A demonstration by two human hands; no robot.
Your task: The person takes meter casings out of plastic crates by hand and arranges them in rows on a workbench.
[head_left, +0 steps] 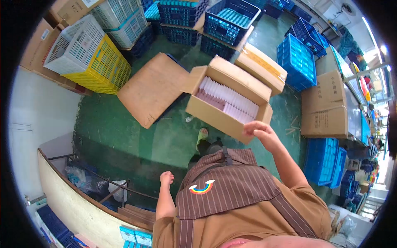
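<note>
An open cardboard box (pixel 219 115) stands on the green floor in front of me, its flaps folded outward. Rows of thin white and pinkish packets (pixel 229 99) fill much of it. My right hand (pixel 260 131) is at the box's near right corner, fingers curled over the edge; whether they grip it is hard to tell. Low beside my body on the left hangs my left hand (pixel 167 178), its fingers curled in, touching nothing that I can see. A closed, taped carton (pixel 262 68) lies just behind the open box.
A flat brown board (pixel 153 89) lies left of the box. Yellow and white crates (pixel 99 62) stand at the left, blue crates (pixel 296 62) at the back and right. A large carton (pixel 324 105) is at the right, a pale partition (pixel 82 198) at the lower left.
</note>
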